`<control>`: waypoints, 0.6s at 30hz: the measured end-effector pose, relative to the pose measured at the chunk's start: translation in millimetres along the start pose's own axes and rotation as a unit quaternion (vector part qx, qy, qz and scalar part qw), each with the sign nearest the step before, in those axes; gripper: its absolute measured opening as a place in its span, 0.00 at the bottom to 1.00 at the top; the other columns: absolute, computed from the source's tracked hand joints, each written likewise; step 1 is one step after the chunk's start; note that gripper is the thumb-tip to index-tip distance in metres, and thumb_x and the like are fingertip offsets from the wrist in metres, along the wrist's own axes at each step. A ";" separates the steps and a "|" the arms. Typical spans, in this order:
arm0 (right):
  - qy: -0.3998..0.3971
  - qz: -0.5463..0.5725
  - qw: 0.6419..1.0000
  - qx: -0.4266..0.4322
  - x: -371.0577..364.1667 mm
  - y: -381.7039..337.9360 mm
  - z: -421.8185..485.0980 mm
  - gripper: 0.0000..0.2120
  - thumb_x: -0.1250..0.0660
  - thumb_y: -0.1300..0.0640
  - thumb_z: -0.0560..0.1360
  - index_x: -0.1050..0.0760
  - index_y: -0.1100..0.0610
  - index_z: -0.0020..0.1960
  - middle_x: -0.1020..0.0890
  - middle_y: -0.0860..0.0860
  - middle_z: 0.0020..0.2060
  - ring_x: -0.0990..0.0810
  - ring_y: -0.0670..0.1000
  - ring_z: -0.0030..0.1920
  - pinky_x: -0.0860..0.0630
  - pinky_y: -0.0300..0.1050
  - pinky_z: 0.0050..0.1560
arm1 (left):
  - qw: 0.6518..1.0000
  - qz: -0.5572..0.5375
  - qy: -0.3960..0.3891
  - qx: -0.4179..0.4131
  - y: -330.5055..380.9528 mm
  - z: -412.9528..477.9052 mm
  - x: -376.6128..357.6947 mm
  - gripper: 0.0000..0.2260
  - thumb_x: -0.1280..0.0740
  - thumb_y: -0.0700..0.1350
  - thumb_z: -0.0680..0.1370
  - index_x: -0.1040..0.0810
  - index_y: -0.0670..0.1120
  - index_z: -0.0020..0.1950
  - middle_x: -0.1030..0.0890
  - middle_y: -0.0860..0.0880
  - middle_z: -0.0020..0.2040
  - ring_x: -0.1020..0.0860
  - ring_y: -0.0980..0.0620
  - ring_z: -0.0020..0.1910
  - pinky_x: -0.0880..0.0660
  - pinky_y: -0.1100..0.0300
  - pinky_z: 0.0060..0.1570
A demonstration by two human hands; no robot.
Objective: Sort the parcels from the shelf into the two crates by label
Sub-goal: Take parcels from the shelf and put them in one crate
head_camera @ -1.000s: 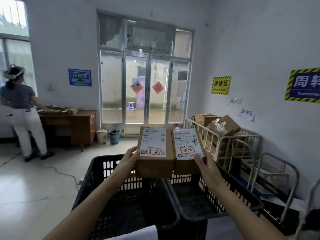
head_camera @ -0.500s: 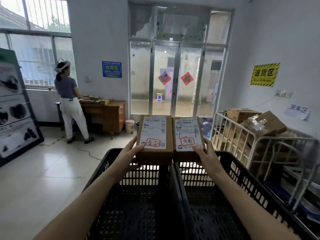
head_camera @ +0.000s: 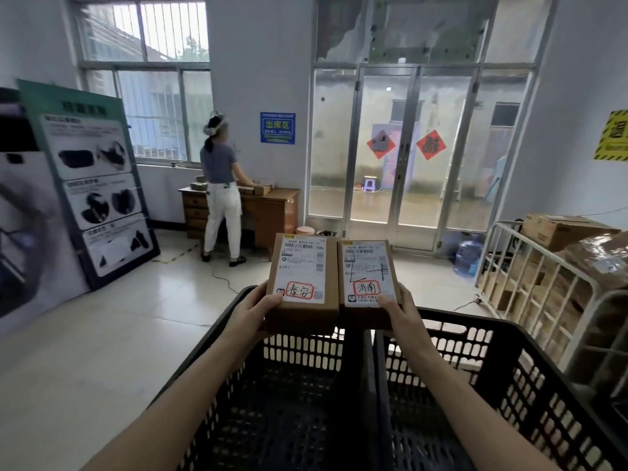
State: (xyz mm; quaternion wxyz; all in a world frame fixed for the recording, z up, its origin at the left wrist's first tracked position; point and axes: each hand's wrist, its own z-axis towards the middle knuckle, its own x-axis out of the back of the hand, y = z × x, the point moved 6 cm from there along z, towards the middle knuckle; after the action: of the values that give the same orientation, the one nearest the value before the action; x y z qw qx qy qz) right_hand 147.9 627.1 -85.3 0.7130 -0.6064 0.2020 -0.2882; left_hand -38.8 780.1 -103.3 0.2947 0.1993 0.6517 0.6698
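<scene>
Two brown cardboard parcels are held side by side above two black plastic crates. My left hand [head_camera: 255, 309] grips the left parcel [head_camera: 303, 282], whose white label carries red-circled handwriting. My right hand [head_camera: 400, 311] grips the right parcel [head_camera: 367, 278], which has a similar label with black pen marks. The left crate [head_camera: 272, 396] lies under my left forearm. Below my right forearm sits the right crate [head_camera: 503, 385]. Both crates look empty where their insides show.
A white metal cage trolley [head_camera: 530, 283] loaded with cardboard boxes stands at the right. A blue water bottle [head_camera: 468, 254] sits by the glass doors. A person [head_camera: 221, 195] stands at a wooden desk [head_camera: 268, 209] at the back left. A display board [head_camera: 91, 185] leans at the left.
The view has swung left and tipped down, bringing the window and the display board into sight. Both parcels stay held side by side over the crates, now lower and nearer their far rims.
</scene>
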 end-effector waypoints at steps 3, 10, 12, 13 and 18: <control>-0.008 0.001 1.000 -0.011 -27.1 12.5 9.6 0.18 0.39 0.54 0.77 0.38 0.50 0.66 0.22 0.51 0.54 0.22 0.52 0.56 0.27 0.53 0.61 | 0.998 0.016 0.052 0.012 -3.8 1.3 27.6 0.23 0.34 0.51 0.73 0.28 0.45 0.66 0.21 0.45 0.55 0.22 0.46 0.53 0.23 0.56 0.45; -0.024 -0.005 0.998 -0.059 -93.1 57.2 33.4 0.19 0.41 0.55 0.78 0.38 0.54 0.68 0.24 0.52 0.59 0.25 0.51 0.58 0.30 0.45 0.58 | 0.989 0.038 0.140 0.027 -16.0 8.5 101.9 0.21 0.33 0.51 0.74 0.27 0.41 0.63 0.20 0.44 0.52 0.20 0.45 0.50 0.23 0.56 0.43; -0.027 -0.019 0.996 -0.080 -113.2 75.9 40.4 0.19 0.41 0.53 0.78 0.36 0.54 0.68 0.23 0.51 0.58 0.25 0.50 0.55 0.30 0.44 0.55 | 0.987 0.038 0.155 0.035 -19.5 10.6 120.6 0.17 0.36 0.48 0.77 0.27 0.41 0.63 0.20 0.44 0.52 0.21 0.47 0.47 0.24 0.61 0.38; -0.026 -0.023 0.995 -0.095 -122.8 86.7 42.8 0.19 0.42 0.53 0.78 0.35 0.55 0.68 0.23 0.51 0.56 0.25 0.50 0.54 0.30 0.44 0.54 | 0.985 0.039 0.161 0.037 -21.0 12.0 130.1 0.17 0.37 0.47 0.77 0.27 0.41 0.63 0.20 0.44 0.52 0.21 0.48 0.46 0.24 0.62 0.37; -0.013 -0.024 0.985 -0.168 -158.3 142.5 48.1 0.17 0.42 0.54 0.78 0.33 0.58 0.66 0.24 0.49 0.49 0.26 0.43 0.44 0.31 0.36 0.39 | 0.983 0.043 0.172 0.043 -27.0 23.9 160.7 0.15 0.37 0.46 0.78 0.26 0.41 0.62 0.19 0.44 0.52 0.21 0.51 0.43 0.25 0.64 0.35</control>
State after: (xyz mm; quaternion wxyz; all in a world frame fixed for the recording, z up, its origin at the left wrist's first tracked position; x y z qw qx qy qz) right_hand 83.1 780.9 -226.1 0.5965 -0.7259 0.2241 -0.2591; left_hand -139.6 902.7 -147.2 0.1399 0.1212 0.7116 0.6778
